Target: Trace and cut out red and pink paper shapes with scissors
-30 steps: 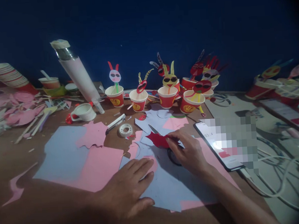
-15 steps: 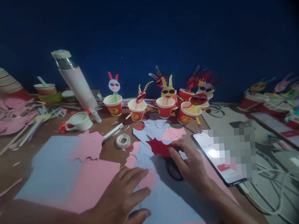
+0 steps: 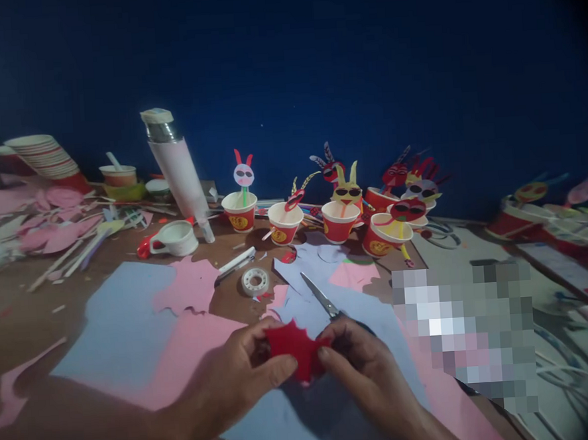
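A red paper cutout with pointed edges is held between both hands above the blue and pink sheets. My left hand pinches its left side between thumb and fingers. My right hand pinches the right side. Just beyond the right hand, scissors lie on the paper with their blades pointing up and left; the handles are partly hidden by that hand. A pink jagged-edged paper piece rests to the left on a blue sheet.
A tape roll, a white pen and a white cup lie beyond the sheets. Red paper cups with paper faces stand along the back beside a tall flask. Paper scraps are heaped at left.
My left hand has closed on the red cutout, which my right hand has brought nearer and to the left. The scissors now show more fully. The view has shifted slightly.
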The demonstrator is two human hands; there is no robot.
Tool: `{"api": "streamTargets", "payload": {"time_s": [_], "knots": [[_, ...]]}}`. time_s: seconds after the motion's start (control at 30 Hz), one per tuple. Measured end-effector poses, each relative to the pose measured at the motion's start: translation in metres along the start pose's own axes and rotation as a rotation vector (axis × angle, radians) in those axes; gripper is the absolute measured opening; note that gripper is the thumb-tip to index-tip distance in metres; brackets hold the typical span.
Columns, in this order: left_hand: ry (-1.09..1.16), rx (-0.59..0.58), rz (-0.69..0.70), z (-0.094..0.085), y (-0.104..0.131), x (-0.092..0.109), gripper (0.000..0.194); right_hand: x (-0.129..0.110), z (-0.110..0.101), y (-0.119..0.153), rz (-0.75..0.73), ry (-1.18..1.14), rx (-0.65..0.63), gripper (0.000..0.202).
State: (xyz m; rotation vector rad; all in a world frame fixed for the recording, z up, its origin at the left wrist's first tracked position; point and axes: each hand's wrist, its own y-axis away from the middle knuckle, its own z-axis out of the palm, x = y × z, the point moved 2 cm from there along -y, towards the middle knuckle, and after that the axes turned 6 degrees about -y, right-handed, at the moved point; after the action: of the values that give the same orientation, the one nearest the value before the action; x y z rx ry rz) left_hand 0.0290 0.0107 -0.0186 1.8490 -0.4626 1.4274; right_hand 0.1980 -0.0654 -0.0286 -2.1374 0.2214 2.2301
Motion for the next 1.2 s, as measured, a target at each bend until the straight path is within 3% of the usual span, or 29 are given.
{"api": "streamTargets", "payload": {"time_s": [0.1,0.2,0.33,0.43,0.53,0.7,0.8,1.0,1.1,1.2], "knots": [[-0.091,0.035,0.006,0.002,0.002,-0.009,0.025,-0.001,0.006,0.005,-0.107,0.222,-0.068,0.009],[-0.07,0.039,0.052,-0.001,0.0,-0.016,0.026,-0.004,0.005,0.005,-0.135,0.285,-0.107,0.013],[0.016,-0.018,0.0,-0.017,-0.001,-0.006,0.028,-0.014,-0.013,-0.002,-0.179,0.612,-0.058,0.02],[-0.044,-0.052,0.018,-0.032,0.003,0.01,0.025,-0.016,-0.035,-0.01,-0.065,1.103,0.056,0.015],[-0.176,-0.113,0.034,-0.041,0.008,0.016,0.026,-0.014,-0.05,-0.014,0.114,1.366,0.039,0.021],[-0.277,-0.214,-0.11,-0.042,0.014,-0.004,0.024,-0.015,-0.055,-0.013,0.176,1.435,-0.024,0.024],[-0.207,-0.198,-0.182,-0.037,0.015,-0.013,0.022,-0.015,-0.05,-0.012,0.14,1.516,-0.02,0.018],[-0.233,-0.142,-0.128,-0.01,-0.001,-0.007,0.014,-0.013,-0.044,-0.011,0.112,1.631,0.016,0.015],[-0.464,-0.087,-0.062,0.002,-0.012,-0.01,0.018,-0.015,-0.049,-0.011,0.095,1.578,0.11,0.019],[-0.895,-0.013,0.096,0.005,-0.019,-0.016,0.028,-0.017,-0.054,-0.011,0.069,1.474,0.179,0.024]]}}
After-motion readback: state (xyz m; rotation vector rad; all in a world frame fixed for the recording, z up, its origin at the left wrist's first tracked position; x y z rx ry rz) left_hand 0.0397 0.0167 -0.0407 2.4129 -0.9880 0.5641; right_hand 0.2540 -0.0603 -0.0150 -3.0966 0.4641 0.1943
